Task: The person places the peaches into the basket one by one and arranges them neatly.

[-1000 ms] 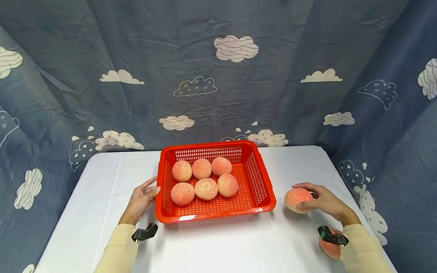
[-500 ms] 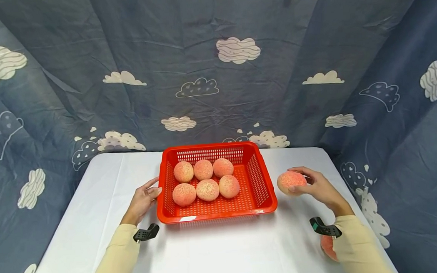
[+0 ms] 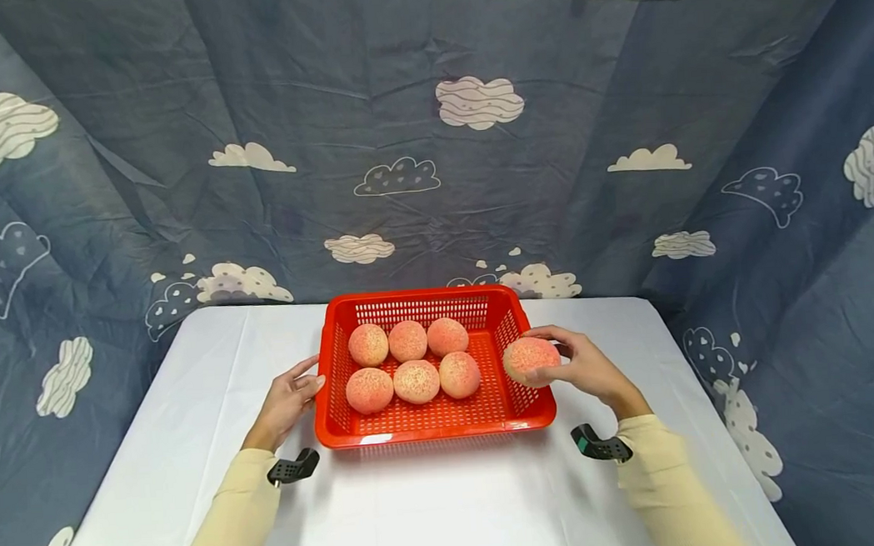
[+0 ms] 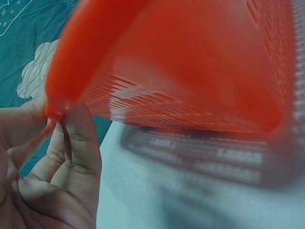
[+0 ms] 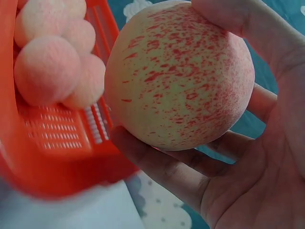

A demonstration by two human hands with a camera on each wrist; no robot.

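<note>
My right hand (image 3: 589, 372) grips a peach (image 3: 530, 361), thumb on one side and fingers on the other. This peach, pale with red speckles (image 5: 178, 76), is held over the right end of a red plastic basket (image 3: 435, 434). Several other peaches (image 3: 417, 382) lie inside the basket in two rows, toward its left and middle. At the basket's left side, my left hand (image 3: 283, 408) pinches the rim; the left wrist view shows thumb and fingers (image 4: 78, 157) on either side of the rim's edge (image 4: 55, 112).
A white cloth (image 3: 451, 506) covers the table under the basket. Behind and beside the table hangs a dark blue curtain (image 3: 405, 250) with cloud prints. Bare basket floor (image 3: 493, 399) shows between the peaches and the right wall.
My right hand has carried the peach up and leftward from the table's right side to above the basket. The peach near my right wrist is now out of sight. My left hand stays put.
</note>
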